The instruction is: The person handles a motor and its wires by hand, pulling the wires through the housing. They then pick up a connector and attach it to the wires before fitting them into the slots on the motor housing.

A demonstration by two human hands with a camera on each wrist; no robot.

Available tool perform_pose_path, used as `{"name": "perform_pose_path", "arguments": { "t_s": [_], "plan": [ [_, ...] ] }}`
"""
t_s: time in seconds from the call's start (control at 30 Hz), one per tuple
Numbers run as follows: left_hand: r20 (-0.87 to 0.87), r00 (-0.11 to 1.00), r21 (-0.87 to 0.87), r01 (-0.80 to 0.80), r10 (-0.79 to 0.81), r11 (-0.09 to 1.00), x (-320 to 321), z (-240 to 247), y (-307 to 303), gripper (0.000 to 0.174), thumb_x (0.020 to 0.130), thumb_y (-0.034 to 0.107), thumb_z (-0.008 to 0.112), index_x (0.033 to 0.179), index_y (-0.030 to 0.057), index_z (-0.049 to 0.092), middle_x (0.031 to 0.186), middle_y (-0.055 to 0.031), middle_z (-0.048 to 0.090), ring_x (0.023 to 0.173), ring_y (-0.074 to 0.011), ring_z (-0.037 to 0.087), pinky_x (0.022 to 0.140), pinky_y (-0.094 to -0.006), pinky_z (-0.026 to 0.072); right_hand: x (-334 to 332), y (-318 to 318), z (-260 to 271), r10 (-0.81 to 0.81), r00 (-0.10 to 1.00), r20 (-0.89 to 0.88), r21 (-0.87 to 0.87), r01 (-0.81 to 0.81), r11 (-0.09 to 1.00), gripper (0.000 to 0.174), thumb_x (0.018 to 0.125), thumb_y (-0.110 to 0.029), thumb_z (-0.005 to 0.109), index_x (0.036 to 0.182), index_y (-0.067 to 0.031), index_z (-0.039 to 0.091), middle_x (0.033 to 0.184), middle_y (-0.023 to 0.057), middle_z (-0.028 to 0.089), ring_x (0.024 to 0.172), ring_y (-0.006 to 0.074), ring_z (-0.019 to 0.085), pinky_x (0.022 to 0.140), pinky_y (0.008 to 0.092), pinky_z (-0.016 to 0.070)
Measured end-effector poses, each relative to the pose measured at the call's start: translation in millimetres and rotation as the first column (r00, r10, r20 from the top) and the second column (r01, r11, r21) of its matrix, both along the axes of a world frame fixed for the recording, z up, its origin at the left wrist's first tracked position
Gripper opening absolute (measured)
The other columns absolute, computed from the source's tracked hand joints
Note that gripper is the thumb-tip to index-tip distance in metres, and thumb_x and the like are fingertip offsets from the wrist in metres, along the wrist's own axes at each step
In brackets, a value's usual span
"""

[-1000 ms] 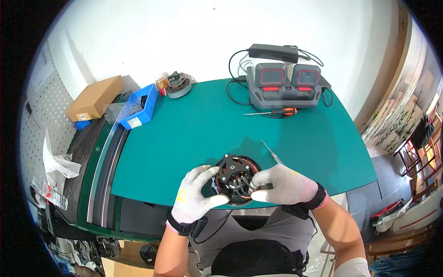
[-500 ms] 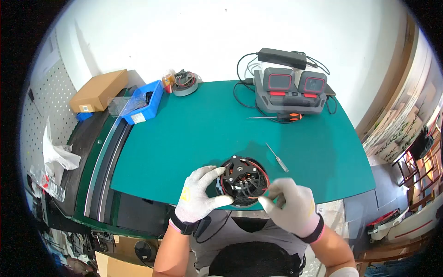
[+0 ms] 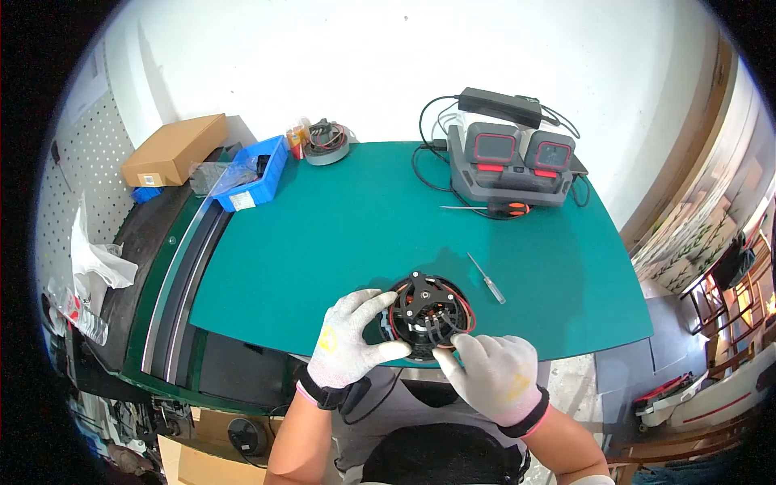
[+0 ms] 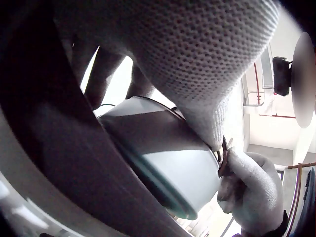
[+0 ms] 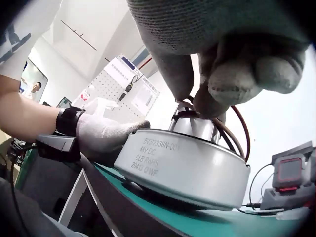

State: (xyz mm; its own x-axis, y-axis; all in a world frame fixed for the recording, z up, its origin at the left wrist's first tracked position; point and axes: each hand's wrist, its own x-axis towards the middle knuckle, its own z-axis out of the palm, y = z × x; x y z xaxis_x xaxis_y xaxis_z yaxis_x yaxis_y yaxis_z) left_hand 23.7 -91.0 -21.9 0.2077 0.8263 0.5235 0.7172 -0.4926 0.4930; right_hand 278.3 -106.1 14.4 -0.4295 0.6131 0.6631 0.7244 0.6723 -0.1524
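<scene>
A round electric motor sits near the table's front edge, its black three-armed bracket and wiring facing up. Printed lettering, including "48V DC", marks its silver casing in the right wrist view. My gloved left hand grips the motor's left side, thumb at the front and fingers behind. With thumb and fingertips, my gloved right hand pinches a wire at the motor's front right. Brown wires loop out beside those fingers. A small clear-handled screwdriver lies to the right of the motor.
At the back right stands a grey dock with two red-trimmed units, and an orange-and-black screwdriver before it. Another motor is at the back left, near a blue bin and a cardboard box.
My right hand drew back from the motor's wiring, then came in again lower at its front right edge. The left hand keeps its grip on the motor.
</scene>
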Motion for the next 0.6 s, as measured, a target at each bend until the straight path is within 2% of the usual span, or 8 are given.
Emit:
{"name": "perform_pose_path", "arguments": {
  "t_s": [0.03, 0.1, 0.13, 0.2, 0.23, 0.33, 0.47, 0.6],
  "plan": [
    [0.017, 1.0, 0.002, 0.006, -0.006, 1.0, 0, 0, 0, 0.082, 0.072, 0.059, 0.091, 0.13, 0.0052, 0.071, 0.129, -0.0229, 0.069, 0.119, -0.044, 0.066, 0.101, -0.0498, 0.0537, 1, 1, -3, -0.005, 1.0, 0.001, 0.001, 0.005, 1.0, 0.031, 0.088, -0.03, 0.083, 0.074, -0.016, 0.059, 0.056, 0.0011, 0.054, 0.049, 0.0224, 0.062, 0.048, 0.0386, 0.046],
    [0.033, 0.999, 0.009, 0.015, -0.016, 1.0, -1, -1, 1, 0.082, 0.072, 0.059, 0.091, 0.13, 0.0054, 0.071, 0.129, -0.0226, 0.069, 0.118, -0.0439, 0.066, 0.101, -0.0499, 0.0536, 1, 6, -11, 0.069, 0.985, -0.16, -0.096, -0.085, 0.992, 0.029, 0.088, -0.03, 0.083, 0.076, -0.0147, 0.061, 0.058, 0.0036, 0.058, 0.05, 0.0254, 0.063, 0.047, 0.0394, 0.0473],
    [0.015, 1.0, 0.006, 0.0, 0.0, 1.0, -1, -3, 0, 0.082, 0.072, 0.059, 0.09, 0.13, 0.0053, 0.071, 0.129, -0.0224, 0.069, 0.118, -0.0438, 0.066, 0.101, -0.0501, 0.0535, 1, 7, -9, 0.071, 0.985, -0.158, -0.092, -0.086, 0.992, 0.029, 0.088, -0.03, 0.083, 0.076, -0.0147, 0.061, 0.058, 0.0036, 0.058, 0.05, 0.0254, 0.063, 0.047, 0.0394, 0.0473],
    [-0.001, 1.0, 0.002, -0.022, 0.022, 1.0, -2, -3, 0, 0.082, 0.072, 0.06, 0.09, 0.13, 0.0052, 0.071, 0.129, -0.0222, 0.069, 0.118, -0.0438, 0.066, 0.101, -0.0503, 0.0534, 0, 4, -3, 0.01, 0.964, -0.264, -0.135, -0.047, 0.99, 0.025, 0.089, -0.029, 0.082, 0.08, -0.0134, 0.065, 0.061, 0.0051, 0.061, 0.051, 0.0269, 0.064, 0.048, 0.0395, 0.0481],
    [0.015, 1.0, 0.009, -0.005, 0.005, 1.0, -1, -2, 0, 0.082, 0.072, 0.06, 0.09, 0.131, 0.0053, 0.071, 0.129, -0.0222, 0.069, 0.118, -0.0437, 0.066, 0.101, -0.0505, 0.0532, 1, 1, 0, -0.031, 0.985, -0.171, -0.142, 0.006, 0.99, 0.017, 0.084, -0.019, 0.086, 0.089, -0.0083, 0.073, 0.065, 0.0068, 0.066, 0.054, 0.0262, 0.066, 0.051, 0.0374, 0.0498],
    [0.026, 1.0, 0.011, 0.012, -0.012, 1.0, -1, -4, 1, 0.082, 0.072, 0.06, 0.09, 0.131, 0.0056, 0.071, 0.13, -0.0222, 0.069, 0.118, -0.0437, 0.066, 0.101, -0.0506, 0.053, 0, 1, -5, 0.007, 0.995, -0.103, -0.13, -0.02, 0.991, 0.016, 0.084, -0.017, 0.085, 0.088, -0.0085, 0.072, 0.066, 0.0074, 0.067, 0.055, 0.0266, 0.067, 0.05, 0.0369, 0.0495],
    [0.029, 1.0, -0.003, 0.007, -0.007, 1.0, -2, -3, 1, 0.082, 0.072, 0.06, 0.09, 0.131, 0.0058, 0.072, 0.13, -0.022, 0.069, 0.118, -0.0437, 0.066, 0.102, -0.0504, 0.0527, 0, 8, -8, 0.062, 0.978, -0.202, -0.077, -0.079, 0.994, 0.02, 0.09, -0.026, 0.082, 0.087, -0.0127, 0.067, 0.062, 0.0059, 0.065, 0.052, 0.0272, 0.066, 0.047, 0.0395, 0.0491],
    [0.044, 0.999, -0.006, 0.015, -0.015, 1.0, -2, -5, 1, 0.082, 0.072, 0.06, 0.09, 0.131, 0.0058, 0.072, 0.13, -0.0219, 0.069, 0.118, -0.0438, 0.066, 0.102, -0.0506, 0.0527, 3, 7, -2, 0.064, 0.97, -0.235, -0.19, -0.11, 0.975, 0.019, 0.091, -0.024, 0.08, 0.085, -0.0124, 0.066, 0.06, 0.0073, 0.065, 0.052, 0.0285, 0.067, 0.048, 0.0417, 0.0502]
  ]
}}
